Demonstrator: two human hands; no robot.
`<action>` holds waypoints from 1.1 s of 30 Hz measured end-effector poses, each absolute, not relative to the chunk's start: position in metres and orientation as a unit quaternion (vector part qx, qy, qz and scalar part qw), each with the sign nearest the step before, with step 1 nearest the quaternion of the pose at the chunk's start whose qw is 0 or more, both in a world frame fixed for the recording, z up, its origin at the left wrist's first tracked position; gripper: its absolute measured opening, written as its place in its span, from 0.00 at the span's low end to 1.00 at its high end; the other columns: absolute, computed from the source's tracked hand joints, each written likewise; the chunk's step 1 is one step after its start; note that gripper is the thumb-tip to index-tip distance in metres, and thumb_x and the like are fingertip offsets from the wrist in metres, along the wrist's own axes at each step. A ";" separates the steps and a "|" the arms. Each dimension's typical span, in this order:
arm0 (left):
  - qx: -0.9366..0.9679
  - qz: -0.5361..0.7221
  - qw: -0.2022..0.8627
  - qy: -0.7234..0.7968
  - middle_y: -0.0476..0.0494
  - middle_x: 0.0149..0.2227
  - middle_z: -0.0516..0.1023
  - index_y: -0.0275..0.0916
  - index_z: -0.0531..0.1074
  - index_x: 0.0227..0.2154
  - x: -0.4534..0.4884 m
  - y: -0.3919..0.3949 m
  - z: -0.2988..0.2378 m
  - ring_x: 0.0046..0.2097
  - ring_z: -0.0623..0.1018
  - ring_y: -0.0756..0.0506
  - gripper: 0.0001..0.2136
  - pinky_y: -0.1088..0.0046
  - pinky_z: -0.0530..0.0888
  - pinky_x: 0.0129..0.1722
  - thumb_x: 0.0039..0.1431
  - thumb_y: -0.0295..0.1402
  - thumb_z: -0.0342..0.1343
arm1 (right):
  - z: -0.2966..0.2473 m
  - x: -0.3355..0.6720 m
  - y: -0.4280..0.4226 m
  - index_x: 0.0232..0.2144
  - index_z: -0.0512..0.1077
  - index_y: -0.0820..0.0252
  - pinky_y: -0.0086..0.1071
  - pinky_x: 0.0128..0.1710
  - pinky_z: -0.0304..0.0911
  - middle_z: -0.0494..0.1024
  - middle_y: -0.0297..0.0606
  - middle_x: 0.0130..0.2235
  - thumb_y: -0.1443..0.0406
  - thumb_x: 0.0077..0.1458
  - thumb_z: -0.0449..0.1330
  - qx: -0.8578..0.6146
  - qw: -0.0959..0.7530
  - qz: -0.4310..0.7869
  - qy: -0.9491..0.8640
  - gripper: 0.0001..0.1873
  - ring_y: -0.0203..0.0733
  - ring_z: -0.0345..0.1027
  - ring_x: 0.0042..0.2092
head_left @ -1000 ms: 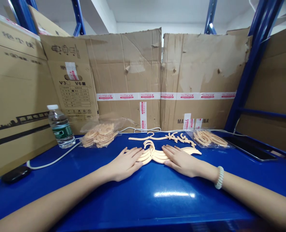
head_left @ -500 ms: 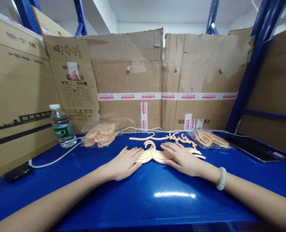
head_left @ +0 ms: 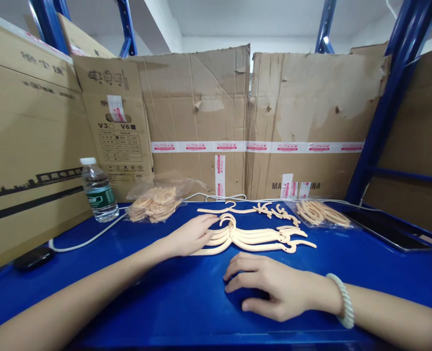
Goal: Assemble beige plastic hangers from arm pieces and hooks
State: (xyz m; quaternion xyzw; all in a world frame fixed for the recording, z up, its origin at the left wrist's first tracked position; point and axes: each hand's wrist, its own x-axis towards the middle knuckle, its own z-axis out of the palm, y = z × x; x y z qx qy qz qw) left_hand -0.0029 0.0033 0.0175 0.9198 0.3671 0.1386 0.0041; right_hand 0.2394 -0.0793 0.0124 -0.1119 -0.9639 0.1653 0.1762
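Note:
Several cream plastic clothes hangers (head_left: 255, 237) lie bunched on the blue table, their hooks together in the middle. Over their left arms rests my left hand (head_left: 190, 235), fingers stretched out toward the hooks and touching them; the hand partly hides those arms. Nearer the table's front, my right hand (head_left: 270, 285) is loosely curved with its fingers apart and nothing in it. Behind the bunch lies a single hanger (head_left: 230, 209), and to its right are small curved cream pieces (head_left: 277, 211).
Clear bags of cream parts stand at back left (head_left: 155, 202) and back right (head_left: 320, 213). A water bottle (head_left: 99, 195) and black mouse (head_left: 33, 257) are on the left. A black phone-like slab (head_left: 391, 231) lies right. Cardboard sheets (head_left: 197, 117) wall the back; a white cable (head_left: 91, 242) crosses.
My right hand has left the hangers and come back toward the table's front edge, uncovering their right arms. My left hand stays on the left arms, and the bunched hangers have spread slightly.

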 end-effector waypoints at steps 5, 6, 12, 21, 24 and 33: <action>0.905 0.140 -0.005 0.402 0.33 0.62 0.61 0.28 0.59 0.58 0.013 0.058 0.019 0.63 0.61 0.42 0.23 0.63 0.57 0.62 0.58 0.24 0.41 | 0.012 0.240 -0.077 0.48 0.68 0.63 0.38 0.52 0.60 0.71 0.47 0.49 0.65 0.59 0.54 -0.113 0.175 0.155 -0.966 0.15 0.43 0.63 0.51; 0.907 0.135 -0.002 0.399 0.33 0.62 0.61 0.29 0.59 0.58 0.017 0.069 0.018 0.63 0.60 0.42 0.25 0.63 0.57 0.62 0.56 0.23 0.41 | 0.011 0.240 -0.077 0.48 0.68 0.62 0.38 0.52 0.60 0.71 0.47 0.49 0.65 0.59 0.54 -0.111 0.175 0.154 -0.966 0.15 0.43 0.63 0.51; 0.926 0.105 0.018 0.362 0.41 0.55 0.72 0.38 0.67 0.52 0.034 0.103 0.010 0.56 0.70 0.43 0.22 0.66 0.64 0.57 0.53 0.21 0.45 | 0.009 0.244 -0.076 0.49 0.68 0.62 0.39 0.53 0.60 0.71 0.47 0.49 0.64 0.60 0.53 -0.103 0.178 0.150 -0.967 0.16 0.44 0.63 0.52; 0.905 0.121 -0.013 0.408 0.38 0.40 0.76 0.35 0.71 0.34 0.036 0.111 0.015 0.44 0.75 0.43 0.07 0.68 0.70 0.44 0.60 0.30 0.49 | 0.007 0.243 -0.073 0.47 0.69 0.63 0.37 0.52 0.61 0.72 0.46 0.47 0.65 0.60 0.52 -0.094 0.190 0.136 -0.968 0.14 0.42 0.64 0.50; 0.894 0.124 -0.022 0.429 0.39 0.38 0.77 0.35 0.69 0.34 0.037 0.110 0.018 0.41 0.76 0.43 0.05 0.69 0.70 0.41 0.60 0.29 0.49 | 0.014 0.251 -0.065 0.45 0.69 0.61 0.37 0.50 0.61 0.73 0.44 0.45 0.67 0.61 0.51 -0.116 0.252 0.119 -0.953 0.12 0.41 0.65 0.48; 0.841 0.190 -0.089 0.498 0.38 0.36 0.78 0.38 0.66 0.41 0.025 0.072 0.044 0.39 0.78 0.39 0.09 0.67 0.69 0.36 0.64 0.35 0.46 | 0.032 0.304 0.008 0.36 0.71 0.60 0.37 0.40 0.64 0.75 0.42 0.35 0.63 0.60 0.50 -0.374 0.461 -0.055 -0.803 0.10 0.44 0.69 0.39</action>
